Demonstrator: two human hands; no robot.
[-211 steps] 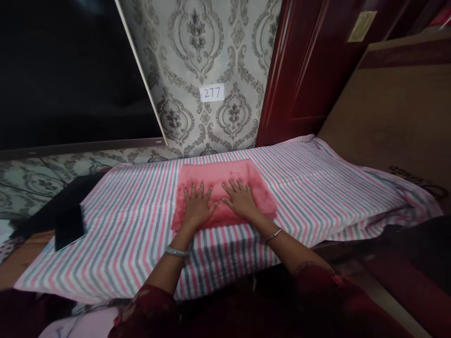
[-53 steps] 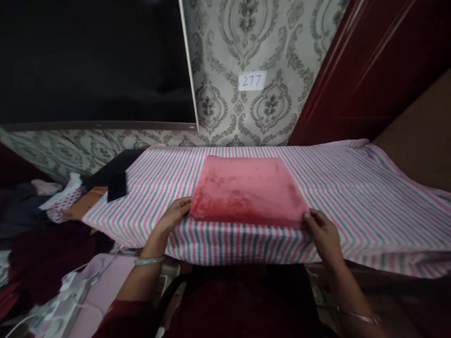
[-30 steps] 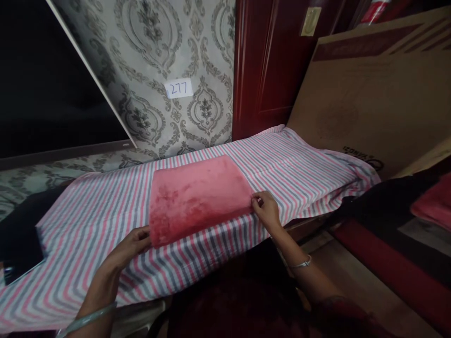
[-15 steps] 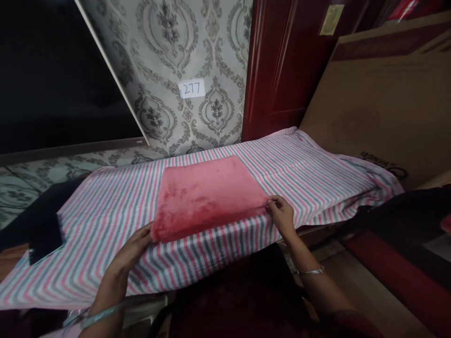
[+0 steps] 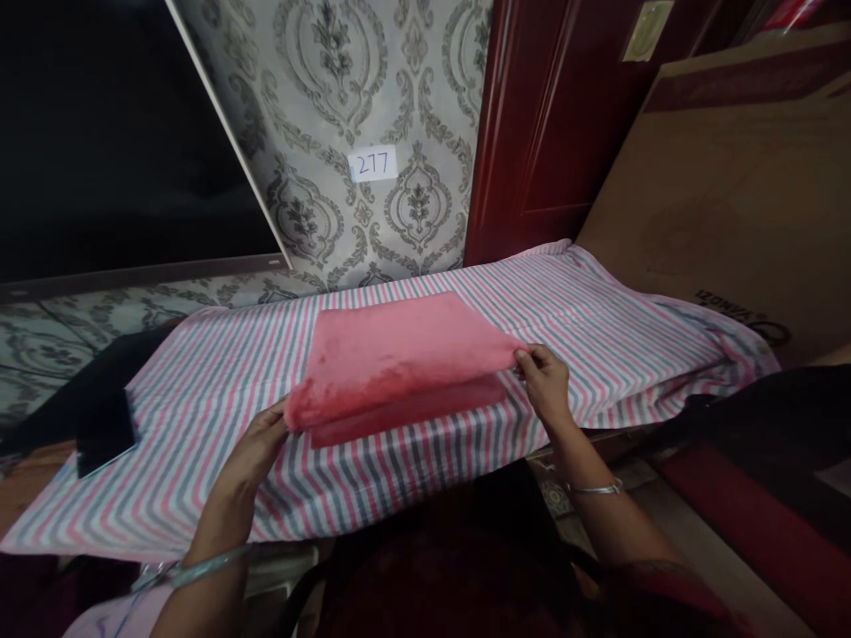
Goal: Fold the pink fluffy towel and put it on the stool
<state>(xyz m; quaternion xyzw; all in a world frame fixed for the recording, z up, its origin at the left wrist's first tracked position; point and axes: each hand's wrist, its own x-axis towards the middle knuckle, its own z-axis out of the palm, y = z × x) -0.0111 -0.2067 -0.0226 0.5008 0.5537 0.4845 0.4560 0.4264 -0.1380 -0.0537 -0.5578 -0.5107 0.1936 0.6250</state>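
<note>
A folded pink fleece cloth (image 5: 399, 350) lies on a table draped with a pink, grey and white striped sheet (image 5: 598, 328). My left hand (image 5: 259, 439) grips the near left corner of the cloth's top layer. My right hand (image 5: 545, 381) pinches the near right corner. That top layer is raised off the layer below, so a gap shows along the near edge.
A black phone-like slab (image 5: 103, 430) rests at the sheet's left end. Patterned wallpaper with a paper label reading 277 (image 5: 372, 164) is behind, next to a dark screen (image 5: 99, 133). A red door (image 5: 551, 115) and a large cardboard sheet (image 5: 737, 177) stand at right.
Both hands left the flat pressing on the cloth, took its near corners, and in the last half second lifted the top layer up from the layer beneath.
</note>
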